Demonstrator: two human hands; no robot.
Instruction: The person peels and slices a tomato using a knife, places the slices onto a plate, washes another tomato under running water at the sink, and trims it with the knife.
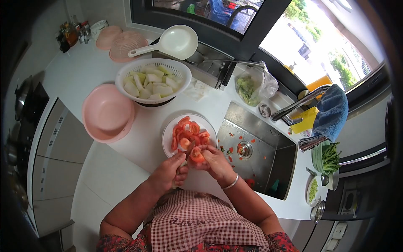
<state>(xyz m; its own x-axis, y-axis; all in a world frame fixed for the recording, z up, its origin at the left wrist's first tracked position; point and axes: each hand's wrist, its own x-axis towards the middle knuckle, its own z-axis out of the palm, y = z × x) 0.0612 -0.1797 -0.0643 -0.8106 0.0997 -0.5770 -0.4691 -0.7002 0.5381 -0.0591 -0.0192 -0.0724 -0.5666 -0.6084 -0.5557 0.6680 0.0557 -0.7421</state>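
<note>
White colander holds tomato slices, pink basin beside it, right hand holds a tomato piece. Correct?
No: head view shows pale green chunks in the white colander, not tomato slices. Pink basin beside it, tomato piece in right hand: correct.

A pink-beige and dark maroon gingham apron [201,229] fills the bottom centre, with dark, unreadable lettering [197,221] across it. Sleeves in a busy red and dark print show at lower left [115,245] and lower right [284,242]. The left hand [168,171] is bare; above the bare right hand [218,164] sits a smooth, silver-coloured bangle [231,182].
</note>
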